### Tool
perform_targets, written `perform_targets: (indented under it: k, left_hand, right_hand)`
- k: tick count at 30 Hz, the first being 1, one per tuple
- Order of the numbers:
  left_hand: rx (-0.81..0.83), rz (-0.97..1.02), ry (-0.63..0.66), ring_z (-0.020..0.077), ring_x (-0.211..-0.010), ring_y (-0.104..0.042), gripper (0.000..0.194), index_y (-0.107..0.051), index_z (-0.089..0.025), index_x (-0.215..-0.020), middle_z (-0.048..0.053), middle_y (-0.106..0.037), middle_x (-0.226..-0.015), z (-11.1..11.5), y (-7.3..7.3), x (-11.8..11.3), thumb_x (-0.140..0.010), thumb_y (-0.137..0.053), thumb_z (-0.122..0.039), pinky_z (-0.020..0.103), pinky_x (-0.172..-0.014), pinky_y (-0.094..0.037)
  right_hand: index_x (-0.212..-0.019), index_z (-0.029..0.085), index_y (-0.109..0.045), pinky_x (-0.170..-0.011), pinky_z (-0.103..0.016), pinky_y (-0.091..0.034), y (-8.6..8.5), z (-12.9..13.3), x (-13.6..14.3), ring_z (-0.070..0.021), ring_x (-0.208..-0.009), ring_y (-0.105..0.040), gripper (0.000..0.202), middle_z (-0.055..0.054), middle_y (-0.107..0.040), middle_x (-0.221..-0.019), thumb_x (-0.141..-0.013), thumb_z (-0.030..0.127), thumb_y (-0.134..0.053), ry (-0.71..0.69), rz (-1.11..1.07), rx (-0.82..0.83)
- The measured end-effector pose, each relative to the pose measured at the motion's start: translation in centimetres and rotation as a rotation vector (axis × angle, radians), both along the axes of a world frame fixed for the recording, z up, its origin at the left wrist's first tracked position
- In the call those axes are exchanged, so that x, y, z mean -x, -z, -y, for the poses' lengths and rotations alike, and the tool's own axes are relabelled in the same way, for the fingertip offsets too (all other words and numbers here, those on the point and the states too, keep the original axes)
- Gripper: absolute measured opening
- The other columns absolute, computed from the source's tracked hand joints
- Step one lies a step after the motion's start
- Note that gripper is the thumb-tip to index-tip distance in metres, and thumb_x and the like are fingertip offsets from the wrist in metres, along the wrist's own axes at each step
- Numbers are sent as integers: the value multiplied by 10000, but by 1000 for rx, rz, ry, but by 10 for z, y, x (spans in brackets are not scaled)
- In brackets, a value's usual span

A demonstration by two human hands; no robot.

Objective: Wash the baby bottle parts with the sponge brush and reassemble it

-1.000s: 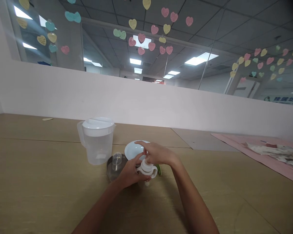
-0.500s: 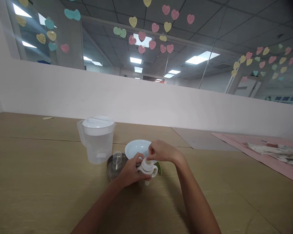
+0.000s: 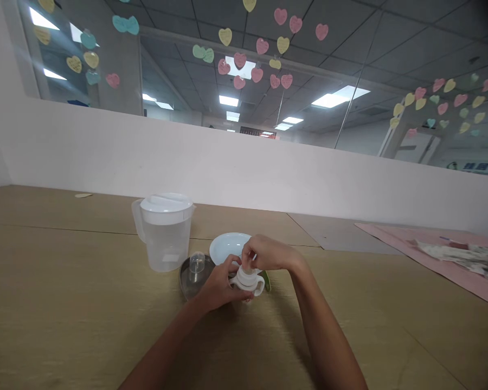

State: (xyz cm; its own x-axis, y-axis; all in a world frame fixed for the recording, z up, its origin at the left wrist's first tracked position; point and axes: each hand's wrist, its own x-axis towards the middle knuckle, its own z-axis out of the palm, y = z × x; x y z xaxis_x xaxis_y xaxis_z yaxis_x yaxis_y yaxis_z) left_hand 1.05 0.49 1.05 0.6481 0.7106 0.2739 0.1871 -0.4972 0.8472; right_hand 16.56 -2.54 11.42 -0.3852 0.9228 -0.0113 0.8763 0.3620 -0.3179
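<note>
My left hand [image 3: 220,285] is wrapped round a small white two-handled bottle [image 3: 249,279], from its left side. Over the bottle's mouth, my right hand [image 3: 265,253] has its fingers pinched together; what they grip is too small to make out. Behind the hands sits a pale blue-white bowl [image 3: 223,246]. A grey metal tray [image 3: 185,279] lies left of the bottle, with a clear domed cap [image 3: 197,262] standing in it. Something green [image 3: 267,281] shows just right of the bottle, partly hidden.
A clear lidded pitcher [image 3: 167,235] stands behind and left of the tray. At the far right, a pink cloth [image 3: 390,238] has crumpled items on it. A white wall [image 3: 228,168] with windows above borders the table [image 3: 85,303] at the back.
My right hand's fingers have come slightly lower and closer over the bottle's mouth, covering more of it. The whole view has shifted slightly. My left hand keeps its hold.
</note>
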Motion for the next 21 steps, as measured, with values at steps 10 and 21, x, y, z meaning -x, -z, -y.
perform_targets:
  k: [10,21]
  left_hand:
    - [-9,55,31,193,-878,-596,513,-469,-216,-970,-11,-659,-929,-2,1,-1,-562,-761,-328,263,-743,-424]
    - [-39,-4,-64,158,-746,-545,534,-457,-212,-920,-36,-610,-828,-3,3,-1,-514,-780,-339,251,-658,-393]
  right_hand:
    - [-917,133,-640,-502,-226,-405,0,6,11,-132,-459,-565,265,-42,-625,-560,-840,308,-456,192,86,116]
    - [-1113,132,-597,-671,-325,-447,5,6,28,-310,-933,-603,560,-154,-639,-1053,-628,407,-654,247,338,-40]
